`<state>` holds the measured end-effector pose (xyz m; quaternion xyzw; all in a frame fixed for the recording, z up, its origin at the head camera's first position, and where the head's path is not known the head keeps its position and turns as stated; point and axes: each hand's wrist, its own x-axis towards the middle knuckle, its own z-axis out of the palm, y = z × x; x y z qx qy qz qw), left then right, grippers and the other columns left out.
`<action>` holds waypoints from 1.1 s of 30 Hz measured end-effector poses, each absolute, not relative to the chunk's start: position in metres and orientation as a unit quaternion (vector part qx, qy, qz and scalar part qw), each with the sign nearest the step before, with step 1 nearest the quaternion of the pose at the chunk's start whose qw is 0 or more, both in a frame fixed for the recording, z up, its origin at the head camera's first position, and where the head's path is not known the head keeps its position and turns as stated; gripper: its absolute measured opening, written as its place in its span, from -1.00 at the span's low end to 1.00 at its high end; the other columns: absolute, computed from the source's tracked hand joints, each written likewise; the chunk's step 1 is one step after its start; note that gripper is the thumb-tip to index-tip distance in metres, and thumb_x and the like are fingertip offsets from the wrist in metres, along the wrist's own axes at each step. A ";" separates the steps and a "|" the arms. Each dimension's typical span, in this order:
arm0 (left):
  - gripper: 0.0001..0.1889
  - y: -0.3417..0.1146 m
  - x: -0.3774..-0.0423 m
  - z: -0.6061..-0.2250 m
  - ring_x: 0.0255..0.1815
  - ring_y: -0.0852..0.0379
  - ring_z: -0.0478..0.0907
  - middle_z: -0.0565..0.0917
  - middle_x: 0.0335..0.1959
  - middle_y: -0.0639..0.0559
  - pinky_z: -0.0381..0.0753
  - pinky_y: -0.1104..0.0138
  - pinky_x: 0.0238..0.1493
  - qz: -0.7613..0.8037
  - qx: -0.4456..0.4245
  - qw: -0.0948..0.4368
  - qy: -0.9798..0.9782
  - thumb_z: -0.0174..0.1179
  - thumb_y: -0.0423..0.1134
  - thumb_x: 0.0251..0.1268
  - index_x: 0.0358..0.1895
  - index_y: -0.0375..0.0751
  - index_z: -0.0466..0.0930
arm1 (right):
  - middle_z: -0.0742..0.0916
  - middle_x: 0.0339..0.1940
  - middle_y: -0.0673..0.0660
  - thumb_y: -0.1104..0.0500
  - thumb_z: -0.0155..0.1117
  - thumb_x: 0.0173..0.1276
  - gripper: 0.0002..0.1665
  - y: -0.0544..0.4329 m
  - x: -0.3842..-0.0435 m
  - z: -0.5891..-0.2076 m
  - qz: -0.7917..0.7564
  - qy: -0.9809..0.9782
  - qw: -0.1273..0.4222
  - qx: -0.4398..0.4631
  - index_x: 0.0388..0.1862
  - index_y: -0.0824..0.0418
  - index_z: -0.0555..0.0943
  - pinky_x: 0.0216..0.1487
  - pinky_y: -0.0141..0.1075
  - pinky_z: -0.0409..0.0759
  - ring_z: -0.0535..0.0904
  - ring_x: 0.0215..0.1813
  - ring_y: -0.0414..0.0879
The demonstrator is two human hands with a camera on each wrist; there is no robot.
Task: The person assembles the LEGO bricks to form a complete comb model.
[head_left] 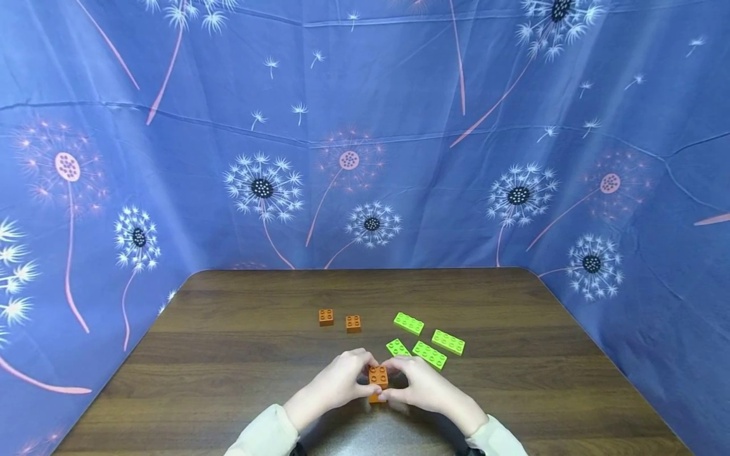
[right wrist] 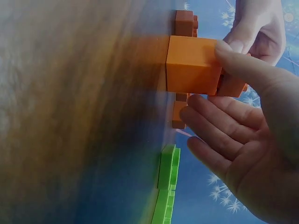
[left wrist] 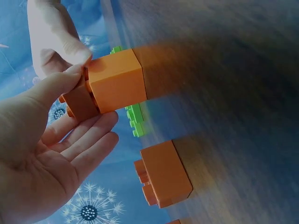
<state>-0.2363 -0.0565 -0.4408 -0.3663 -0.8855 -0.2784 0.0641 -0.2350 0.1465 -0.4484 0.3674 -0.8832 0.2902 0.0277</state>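
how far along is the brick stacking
Done: the lower brick stands on the table, the upper brick on it. In hand: left hand and right hand hold them, a gap showing between. Left: probably pressing that shut; two orange bricks and four green bricks lie loose.

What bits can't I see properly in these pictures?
- Head view: the upper orange brick, left hand and right hand hide most of the lower orange brick.
- Head view: the right hand covers one end of a green brick.
- Left wrist view: the bottom edge cuts off another orange brick.
- Right wrist view: the bottom edge cuts off a different green brick.
- Right wrist view: blur hides the tabletop's grain.
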 end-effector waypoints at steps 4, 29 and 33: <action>-0.73 -0.057 -0.236 -0.441 -0.35 0.22 0.59 0.61 -0.36 0.09 0.53 0.58 -0.31 -0.287 -0.366 0.068 -0.883 0.42 -0.22 -0.02 -0.26 -0.23 0.59 | 0.73 -0.26 -0.06 0.02 0.42 0.12 -0.67 0.147 -0.237 -0.450 0.310 -0.876 0.027 0.368 -0.19 0.14 0.61 -0.09 -0.32 0.61 0.62 -0.16 -0.24; -0.73 -0.056 -0.235 -0.445 -0.36 0.28 0.58 0.59 -0.36 0.05 0.55 0.59 -0.33 -0.315 -0.362 0.051 -0.876 0.42 -0.29 -0.03 -0.27 -0.28 0.58 | 0.75 -0.36 -0.03 0.04 0.48 0.01 -0.70 0.146 -0.235 -0.450 0.382 -0.863 -0.023 0.329 -0.37 0.09 0.55 -0.22 -0.37 0.61 0.65 -0.27 -0.30; -0.73 -0.057 -0.235 -0.446 -0.36 0.29 0.57 0.57 -0.38 0.06 0.54 0.60 -0.35 -0.320 -0.362 0.052 -0.874 0.42 -0.29 -0.04 -0.28 -0.27 0.56 | 0.75 -0.35 -0.01 0.05 0.49 0.01 -0.70 0.145 -0.235 -0.449 0.388 -0.862 -0.030 0.326 -0.37 0.11 0.55 -0.23 -0.34 0.63 0.67 -0.27 -0.24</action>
